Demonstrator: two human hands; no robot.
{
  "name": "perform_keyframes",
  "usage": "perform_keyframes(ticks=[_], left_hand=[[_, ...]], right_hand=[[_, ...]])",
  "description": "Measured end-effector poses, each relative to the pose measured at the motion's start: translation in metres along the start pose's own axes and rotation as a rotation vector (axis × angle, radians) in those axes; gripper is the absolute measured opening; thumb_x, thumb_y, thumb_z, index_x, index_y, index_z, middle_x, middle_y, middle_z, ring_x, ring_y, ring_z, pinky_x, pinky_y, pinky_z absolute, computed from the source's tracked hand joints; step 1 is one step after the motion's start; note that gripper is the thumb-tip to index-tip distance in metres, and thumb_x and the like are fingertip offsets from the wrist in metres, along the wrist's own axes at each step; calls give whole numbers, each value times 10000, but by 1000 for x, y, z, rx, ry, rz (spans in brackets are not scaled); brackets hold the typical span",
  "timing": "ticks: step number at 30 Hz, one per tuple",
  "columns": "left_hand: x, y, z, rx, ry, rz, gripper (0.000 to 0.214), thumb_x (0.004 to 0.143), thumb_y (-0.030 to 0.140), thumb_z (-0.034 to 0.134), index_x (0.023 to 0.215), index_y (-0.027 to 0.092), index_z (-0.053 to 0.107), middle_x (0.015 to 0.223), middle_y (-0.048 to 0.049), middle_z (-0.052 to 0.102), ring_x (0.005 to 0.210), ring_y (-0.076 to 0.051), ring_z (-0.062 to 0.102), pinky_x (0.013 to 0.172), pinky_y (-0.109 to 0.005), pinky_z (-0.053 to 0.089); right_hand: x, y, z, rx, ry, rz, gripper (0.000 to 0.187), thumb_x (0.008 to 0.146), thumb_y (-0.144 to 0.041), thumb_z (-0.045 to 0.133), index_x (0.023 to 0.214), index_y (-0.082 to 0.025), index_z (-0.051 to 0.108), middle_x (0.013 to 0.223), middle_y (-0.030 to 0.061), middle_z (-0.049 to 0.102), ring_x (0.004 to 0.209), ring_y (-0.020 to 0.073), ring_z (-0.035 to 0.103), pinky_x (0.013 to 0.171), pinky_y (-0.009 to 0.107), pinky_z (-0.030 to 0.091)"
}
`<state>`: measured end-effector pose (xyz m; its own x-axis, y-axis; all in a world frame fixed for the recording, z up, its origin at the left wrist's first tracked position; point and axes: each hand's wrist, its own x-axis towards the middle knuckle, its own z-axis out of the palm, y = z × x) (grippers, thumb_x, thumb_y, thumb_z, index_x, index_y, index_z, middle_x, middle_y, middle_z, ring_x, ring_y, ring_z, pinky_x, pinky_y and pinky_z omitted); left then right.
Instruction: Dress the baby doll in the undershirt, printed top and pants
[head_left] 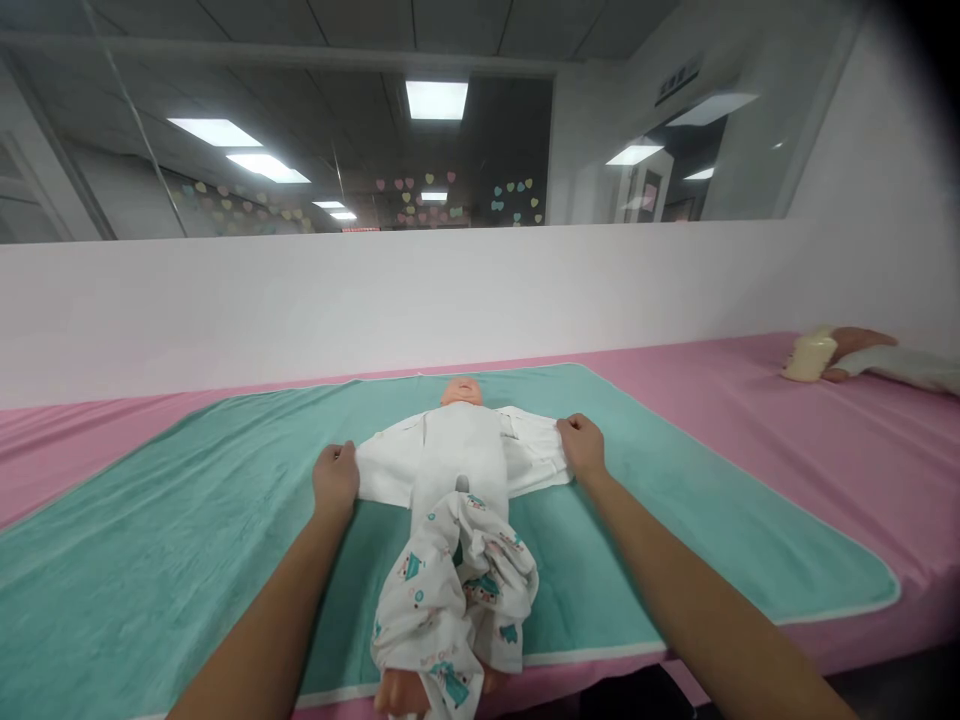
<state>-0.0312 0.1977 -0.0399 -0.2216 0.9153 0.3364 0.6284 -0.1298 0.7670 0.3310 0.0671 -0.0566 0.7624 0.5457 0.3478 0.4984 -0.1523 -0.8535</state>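
An infant training doll lies on its back on a teal changing mat, with its head toward the far side and its feet nearest me. A white garment covers its torso, and the garment's sides spread out flat to both sides. Bunched over the legs is a white printed cloth with teal figures. My left hand is shut on the garment's left edge, and my right hand grips the right edge. The doll's arms are hidden.
The mat lies on a table with a pink sheet. A cream-coloured bottle lies at the far right beside a white cloth bundle. A low white partition runs along the table's far side, with glass above it.
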Motion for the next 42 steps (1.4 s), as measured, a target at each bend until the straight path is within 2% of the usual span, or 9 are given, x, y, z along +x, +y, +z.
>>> perform_keyframes(ticks=[5,9,14,22,26,30,35,38,42], left_hand=[[-5,-2,5,138,-69,86,204,779,343,448,840,179,553,788,-88,598,731,-251,532,651,-345,399],[-19,7,15,315,0,574,307,807,198,379,1050,156,562,1101,-138,565,1050,-274,492,894,-382,378],[-26,22,36,385,-251,1008,420,873,214,333,1272,208,466,1362,-48,448,1286,-212,327,1043,-364,268],[-4,14,52,469,-126,560,530,909,413,243,1354,145,345,1365,-132,426,1266,-315,330,967,-491,316],[-10,24,39,367,-71,674,445,898,374,285,1212,126,482,1281,-132,493,1220,-283,378,994,-416,298],[-31,46,22,226,-325,650,351,899,423,279,979,210,546,917,-47,634,841,-205,569,735,-299,410],[-42,55,16,117,-578,419,447,883,542,216,680,214,443,618,7,542,654,-191,534,616,-278,359],[-40,52,19,-7,-664,302,485,851,608,233,651,206,418,663,16,541,695,-184,530,666,-282,369],[-42,51,22,-87,-670,241,488,821,643,269,672,204,423,688,28,510,723,-180,507,689,-287,367]], right_hand=[[-1,2,0,-263,-52,-109,43,677,-223,501,686,-203,539,733,42,555,668,184,463,601,297,304],[-18,-17,8,-437,-6,-539,259,759,-135,422,967,-176,570,1055,109,560,946,235,483,803,352,348],[-45,-39,30,-433,-190,-866,368,839,-139,371,1176,-176,512,1309,91,464,1196,215,381,1045,387,204],[-21,-8,43,-511,-278,-654,450,885,-297,385,1312,-155,403,1385,106,400,1279,226,328,1050,400,228],[-18,-17,37,-440,-195,-675,360,879,-303,406,1196,-168,511,1348,119,431,1238,237,367,1035,408,246],[-34,-37,28,-240,-253,-704,270,893,-333,385,1038,-209,574,1183,78,554,1081,205,485,929,356,348],[-52,-44,23,-151,-558,-419,487,899,-519,284,599,-200,499,573,14,548,580,160,503,619,294,365],[-54,-42,26,24,-704,-273,506,881,-568,280,588,-198,461,566,7,547,570,154,501,598,283,357],[-53,-42,29,153,-648,-223,423,843,-577,372,686,-198,478,642,-13,530,644,149,482,624,277,353]])
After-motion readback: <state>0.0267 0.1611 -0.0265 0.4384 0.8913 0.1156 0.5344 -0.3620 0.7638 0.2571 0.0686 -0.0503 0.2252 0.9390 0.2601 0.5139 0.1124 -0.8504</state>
